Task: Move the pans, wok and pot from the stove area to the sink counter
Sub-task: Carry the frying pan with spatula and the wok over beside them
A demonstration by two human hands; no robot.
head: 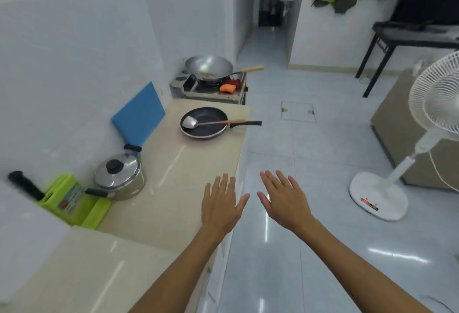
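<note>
Black frying pan (pixel 203 122) lies beyond empty hands (pixel 253 203).

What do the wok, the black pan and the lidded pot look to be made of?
Wok: bare grey metal with a dull sheen, likely steel; its handle tip looks wooden. Pan: dark matt inside, probably a non-stick coating, with a pale rim and a black handle that may be plastic. Pot: mirror-bright metal, seemingly stainless steel, with a black knob.

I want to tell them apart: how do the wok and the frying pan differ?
The wok is silvery metal and deep; the frying pan is black and shallow. The wok sits on the stove, the pan on the counter, holding a spatula. Both handles point right.
</note>
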